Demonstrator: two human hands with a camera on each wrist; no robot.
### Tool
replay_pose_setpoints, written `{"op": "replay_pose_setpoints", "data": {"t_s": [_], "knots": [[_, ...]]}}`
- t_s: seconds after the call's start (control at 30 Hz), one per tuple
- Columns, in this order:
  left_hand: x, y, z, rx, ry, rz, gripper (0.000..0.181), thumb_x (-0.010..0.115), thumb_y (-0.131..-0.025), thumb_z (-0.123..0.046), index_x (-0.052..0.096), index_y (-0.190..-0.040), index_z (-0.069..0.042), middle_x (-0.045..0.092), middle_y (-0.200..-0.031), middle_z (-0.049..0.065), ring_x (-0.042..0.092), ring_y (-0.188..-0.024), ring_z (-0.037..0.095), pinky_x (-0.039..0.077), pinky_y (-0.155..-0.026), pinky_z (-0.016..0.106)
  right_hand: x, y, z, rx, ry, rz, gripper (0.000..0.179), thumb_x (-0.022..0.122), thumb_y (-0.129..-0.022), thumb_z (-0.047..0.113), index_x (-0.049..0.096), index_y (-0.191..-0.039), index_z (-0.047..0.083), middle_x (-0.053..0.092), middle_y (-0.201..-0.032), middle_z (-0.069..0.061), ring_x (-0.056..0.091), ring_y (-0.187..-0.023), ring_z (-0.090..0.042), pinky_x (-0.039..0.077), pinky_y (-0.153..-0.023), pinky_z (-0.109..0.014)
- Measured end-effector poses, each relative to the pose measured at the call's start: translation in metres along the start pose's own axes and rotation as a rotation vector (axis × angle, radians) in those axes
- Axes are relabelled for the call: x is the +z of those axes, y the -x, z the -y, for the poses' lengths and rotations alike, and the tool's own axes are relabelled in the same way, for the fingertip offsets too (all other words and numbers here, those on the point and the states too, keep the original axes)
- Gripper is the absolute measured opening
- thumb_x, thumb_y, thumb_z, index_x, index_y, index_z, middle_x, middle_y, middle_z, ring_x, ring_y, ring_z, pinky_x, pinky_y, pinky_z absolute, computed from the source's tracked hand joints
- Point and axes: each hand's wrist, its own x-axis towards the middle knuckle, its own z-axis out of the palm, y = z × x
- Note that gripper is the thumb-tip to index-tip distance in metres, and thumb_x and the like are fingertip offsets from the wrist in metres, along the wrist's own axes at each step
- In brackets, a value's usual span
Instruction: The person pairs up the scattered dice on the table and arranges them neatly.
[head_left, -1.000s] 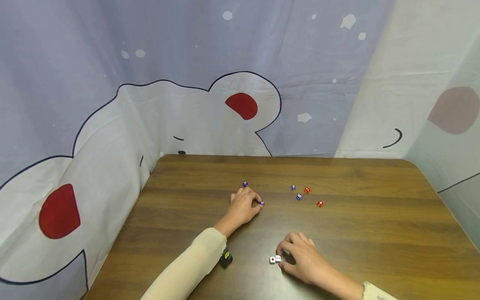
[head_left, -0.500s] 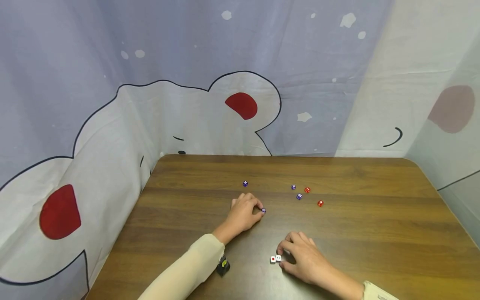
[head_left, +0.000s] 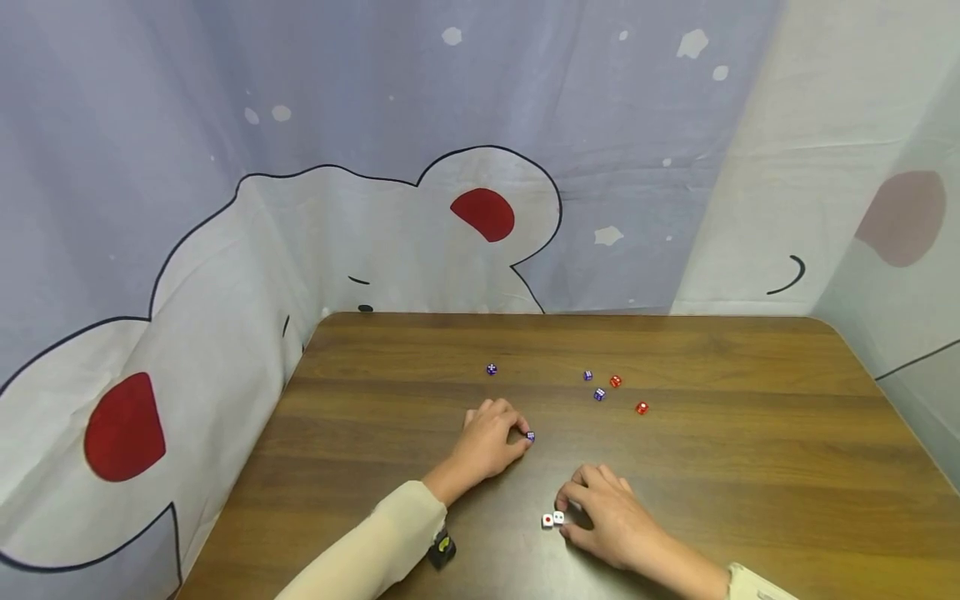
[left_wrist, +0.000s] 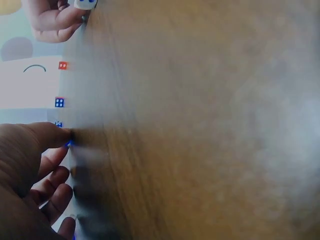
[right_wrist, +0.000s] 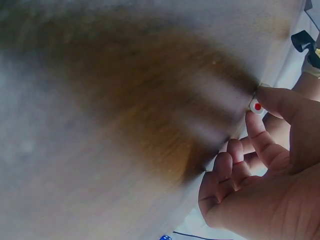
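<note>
My left hand [head_left: 486, 443] pinches a blue die [head_left: 530, 437] between thumb and index finger, low over the wooden table [head_left: 712, 483]. In the left wrist view the thumb mostly hides this die. Nearer the front, my right hand [head_left: 611, 518] has thumb and index finger at either side of a white die [head_left: 558, 518]. A second white die [head_left: 547, 521] with a red dot on top sits against it on the left. The right wrist view shows a white face with a red dot [right_wrist: 257, 107] between the thumb and index fingertips; the other fingers are curled loosely.
Another blue die [head_left: 492, 369] lies beyond the left hand. Right of the table's middle lie two blue dice, one nearer [head_left: 599, 395] and one farther [head_left: 588, 376], and two red dice, one farther [head_left: 616, 381] and one nearer [head_left: 642, 408]. A patterned curtain [head_left: 637, 167] hangs behind the table.
My left hand has drawn the blue die toward the front and slightly right, nearer the white dice. The right hand and the other dice have stayed in place.
</note>
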Motion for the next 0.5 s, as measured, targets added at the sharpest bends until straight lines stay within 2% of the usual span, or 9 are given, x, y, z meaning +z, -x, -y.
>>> {"op": "replay_pose_setpoints", "data": {"t_s": [0.27,0.5], "knots": [[0.0,0.007,-0.003,0.003,0.004,0.016,0.012,0.075,-0.09,-0.037,0.07,-0.092,-0.025,0.061,-0.103,-0.009,0.051,-0.099,0.013,0.036,-0.087,0.038,-0.001,0.0,0.0,0.004,0.001,0.012,0.026,0.084,-0.078,0.03,0.061,-0.089,0.033,0.045,-0.094,0.017,0.039,-0.088,-0.005,0.031,-0.074,-0.028],[0.001,0.014,-0.005,0.015,0.009,0.015,0.012,0.077,-0.089,-0.036,0.07,-0.091,-0.026,0.061,-0.102,-0.011,0.051,-0.098,0.011,0.035,-0.084,0.034,0.0,0.0,0.0,0.012,0.011,0.008,0.026,0.084,-0.077,0.031,0.062,-0.089,0.033,0.046,-0.094,0.017,0.039,-0.088,-0.005,0.032,-0.074,-0.028]]}}
